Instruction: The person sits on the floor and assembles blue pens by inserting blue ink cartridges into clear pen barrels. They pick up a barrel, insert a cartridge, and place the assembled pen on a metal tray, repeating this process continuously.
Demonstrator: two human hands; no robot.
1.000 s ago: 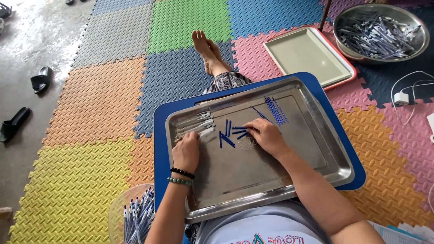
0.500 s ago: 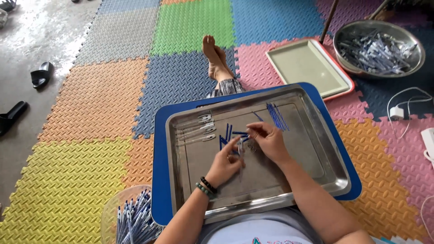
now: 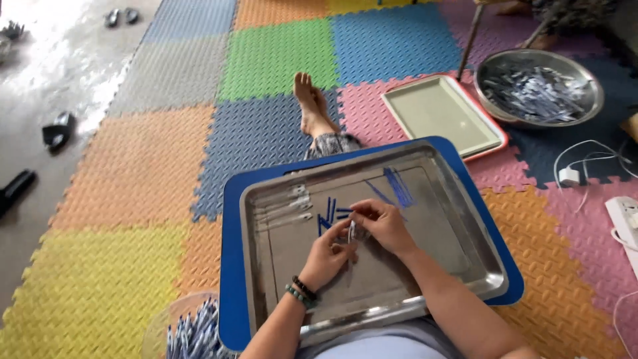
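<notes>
Floor covered by interlocking foam mats (image 3: 266,66) in yellow, orange, grey, green, blue, pink and dark blue squares; bare grey concrete (image 3: 40,80) is seen at the left edge. On the mats are set a round steel bowl (image 3: 591,106) filled with pen parts, a shallow pale rectangular tray with a red rim (image 3: 442,113) just beside it, a white charger with its cable (image 3: 571,174), and a white power strip (image 3: 625,213). Dark sandals (image 3: 56,129) are laid on the concrete.

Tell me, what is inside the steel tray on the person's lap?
Inside the steel tray lie clear tubes, short blue pieces and thin blue rods. Both hands, left and right, pinch a small piece. They cover whatever lies beneath them.
</notes>
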